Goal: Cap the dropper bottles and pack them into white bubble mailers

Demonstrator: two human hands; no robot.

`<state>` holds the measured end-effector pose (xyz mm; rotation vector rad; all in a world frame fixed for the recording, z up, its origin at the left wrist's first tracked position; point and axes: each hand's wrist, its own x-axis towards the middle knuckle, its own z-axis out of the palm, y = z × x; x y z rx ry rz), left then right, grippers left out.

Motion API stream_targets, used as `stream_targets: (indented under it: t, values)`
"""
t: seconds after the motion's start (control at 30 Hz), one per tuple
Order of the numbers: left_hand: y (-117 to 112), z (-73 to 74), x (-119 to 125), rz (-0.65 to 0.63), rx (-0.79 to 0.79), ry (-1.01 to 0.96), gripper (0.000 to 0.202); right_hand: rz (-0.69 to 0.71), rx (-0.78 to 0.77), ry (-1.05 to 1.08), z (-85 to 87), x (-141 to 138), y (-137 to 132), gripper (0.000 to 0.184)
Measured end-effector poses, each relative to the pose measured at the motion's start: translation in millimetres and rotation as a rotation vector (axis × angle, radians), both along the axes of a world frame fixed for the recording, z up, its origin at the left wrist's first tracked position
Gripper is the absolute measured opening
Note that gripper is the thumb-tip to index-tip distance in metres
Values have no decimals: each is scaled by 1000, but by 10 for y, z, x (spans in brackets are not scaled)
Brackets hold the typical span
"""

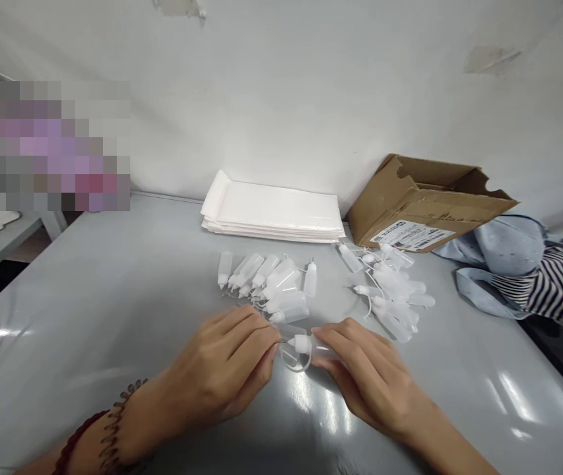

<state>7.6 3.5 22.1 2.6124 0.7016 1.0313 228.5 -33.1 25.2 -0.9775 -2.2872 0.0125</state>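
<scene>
Plastic bottle [303, 344] pinched in right hand [367, 379]; left hand [222, 373] fingertips closed on tip

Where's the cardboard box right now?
Head view, far right of the table, against the wall: the box sits right of the white bag stack, behind the right-hand bottle pile, with cloth at its right.

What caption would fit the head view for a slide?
Left hand and right hand hold a small white bottle at a grey table; similar bottles lie behind it.
</scene>
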Motion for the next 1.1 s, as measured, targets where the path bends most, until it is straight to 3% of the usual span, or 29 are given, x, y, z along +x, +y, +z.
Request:
stream_targets:
  t: [0.3,1.1]
  values:
    - [-30,51,13,-32,-4,26,17,19,-101,-5,-18,13,-45,20]
    - [-71,23,3,-74,8,25,16,34,-65,-27,16,18,-46,23]
